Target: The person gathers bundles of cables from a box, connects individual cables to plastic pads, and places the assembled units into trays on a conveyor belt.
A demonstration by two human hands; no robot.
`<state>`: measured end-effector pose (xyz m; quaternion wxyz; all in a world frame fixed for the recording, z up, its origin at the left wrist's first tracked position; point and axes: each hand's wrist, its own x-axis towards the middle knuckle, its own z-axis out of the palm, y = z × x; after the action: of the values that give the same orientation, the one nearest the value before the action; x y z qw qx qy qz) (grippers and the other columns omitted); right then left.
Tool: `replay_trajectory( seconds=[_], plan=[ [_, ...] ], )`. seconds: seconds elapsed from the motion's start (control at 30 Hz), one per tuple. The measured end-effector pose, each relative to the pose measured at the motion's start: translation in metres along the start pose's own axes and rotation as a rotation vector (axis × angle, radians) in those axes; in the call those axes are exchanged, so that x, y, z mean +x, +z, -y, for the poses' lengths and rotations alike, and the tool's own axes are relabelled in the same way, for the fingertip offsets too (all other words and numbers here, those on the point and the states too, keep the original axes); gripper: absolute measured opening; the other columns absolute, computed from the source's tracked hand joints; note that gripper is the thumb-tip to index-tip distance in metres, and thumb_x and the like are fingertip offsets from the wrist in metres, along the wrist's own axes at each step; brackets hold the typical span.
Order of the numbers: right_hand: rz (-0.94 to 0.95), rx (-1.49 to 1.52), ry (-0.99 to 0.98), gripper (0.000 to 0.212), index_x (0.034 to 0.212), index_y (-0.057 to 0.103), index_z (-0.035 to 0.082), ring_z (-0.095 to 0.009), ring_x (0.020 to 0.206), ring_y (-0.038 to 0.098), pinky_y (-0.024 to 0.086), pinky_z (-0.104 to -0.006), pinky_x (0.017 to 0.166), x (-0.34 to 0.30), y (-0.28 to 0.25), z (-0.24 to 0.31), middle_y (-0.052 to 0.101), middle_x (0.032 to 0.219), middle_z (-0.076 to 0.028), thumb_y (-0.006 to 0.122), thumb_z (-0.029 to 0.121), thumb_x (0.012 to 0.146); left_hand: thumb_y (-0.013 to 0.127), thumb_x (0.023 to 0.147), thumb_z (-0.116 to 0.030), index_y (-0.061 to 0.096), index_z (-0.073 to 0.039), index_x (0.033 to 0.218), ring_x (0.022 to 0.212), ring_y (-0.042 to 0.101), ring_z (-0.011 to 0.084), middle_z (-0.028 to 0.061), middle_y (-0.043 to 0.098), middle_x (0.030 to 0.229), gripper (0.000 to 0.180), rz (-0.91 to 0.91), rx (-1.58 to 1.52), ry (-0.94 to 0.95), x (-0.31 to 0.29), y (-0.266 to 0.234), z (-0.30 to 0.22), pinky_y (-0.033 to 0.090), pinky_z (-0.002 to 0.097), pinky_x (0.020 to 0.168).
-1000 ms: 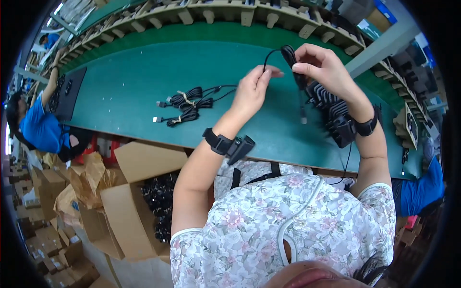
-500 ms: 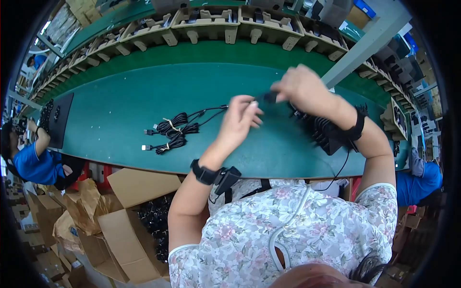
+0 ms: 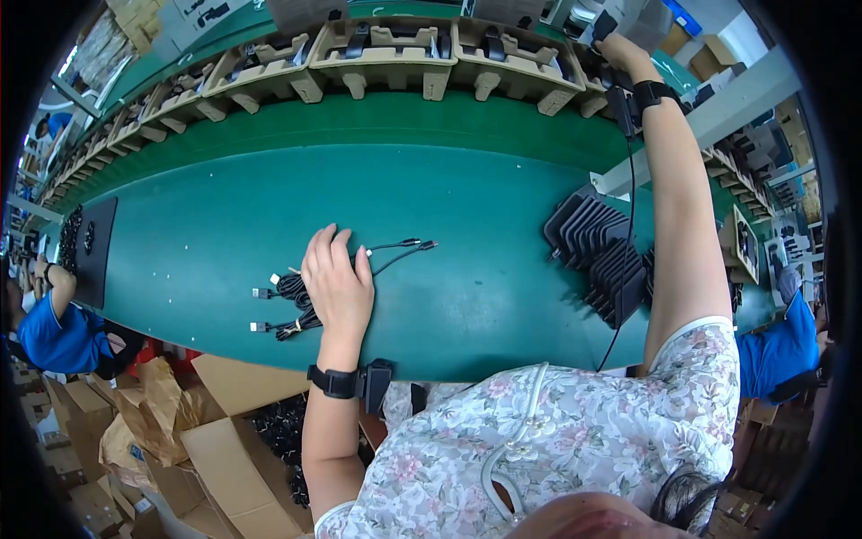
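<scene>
My left hand [image 3: 338, 280] lies palm down, fingers stretched, over bundled black USB cables [image 3: 294, 289] on the green table. Their silver-ended plugs stick out to its left, and two slim plug ends [image 3: 415, 244] point right. My right hand [image 3: 621, 54] is stretched out to the far right, above the row of pulp trays. Its fingers are closed on a small black object [image 3: 604, 25], whose exact kind I cannot make out. Rows of flat black pieces [image 3: 588, 235] stand close together on the table, left of my right forearm.
Brown pulp trays [image 3: 382, 65] with black items line the raised far ledge. A grey metal post [image 3: 705, 126] rises at the right. An open carton [image 3: 238, 463] with black cables sits below the near edge. Co-workers in blue [image 3: 63, 332] work at both sides.
My right hand has gone from the table's middle up and away to the trays, carrying a black object. My left hand has moved left and down onto the cables.
</scene>
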<state>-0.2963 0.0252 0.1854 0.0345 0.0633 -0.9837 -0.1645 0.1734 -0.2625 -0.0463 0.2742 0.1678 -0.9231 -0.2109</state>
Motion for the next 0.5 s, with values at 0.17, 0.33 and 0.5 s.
replay_trajectory(
  seconds=[0.17, 0.33, 0.5],
  plan=[
    [-0.049, -0.136, 0.058, 0.025, 0.094, 0.066, 0.004, -0.027, 0.073, 0.067, 0.049, -0.0385, 0.067, 0.018, 0.007, -0.025, 0.069, 0.081, -0.01, 0.048, 0.02, 0.085, 0.059, 0.084, -0.016, 0.054, -0.004, 0.108, 0.116, 0.046, 0.0309, 0.0131, 0.051, 0.12, 0.028, 0.01, -0.009, -0.015, 0.001, -0.012, -0.006, 0.035, 0.043, 0.096],
    [0.069, -0.14, 0.013, 0.025, 0.094, 0.066, 0.005, -0.029, 0.08, 0.067, 0.049, -0.0388, 0.07, 0.004, -0.008, -0.004, 0.069, 0.088, -0.011, 0.047, 0.019, 0.085, 0.059, 0.083, -0.015, 0.055, -0.005, 0.106, 0.115, 0.047, 0.031, 0.013, 0.052, 0.119, 0.025, 0.03, 0.007, -0.028, 0.001, -0.019, -0.008, 0.036, 0.0426, 0.095],
    [-0.109, -0.09, -0.002, 0.029, 0.1, 0.063, 0.003, -0.033, 0.088, 0.065, 0.05, -0.04, 0.074, 0.064, 0.043, -0.047, 0.066, 0.096, -0.017, 0.048, 0.024, 0.086, 0.06, 0.082, -0.014, 0.056, -0.005, 0.103, 0.113, 0.049, 0.0312, 0.0127, 0.053, 0.118, 0.023, 0.023, 0.002, -0.015, 0.006, -0.016, -0.012, 0.037, 0.0423, 0.093]
  ],
)
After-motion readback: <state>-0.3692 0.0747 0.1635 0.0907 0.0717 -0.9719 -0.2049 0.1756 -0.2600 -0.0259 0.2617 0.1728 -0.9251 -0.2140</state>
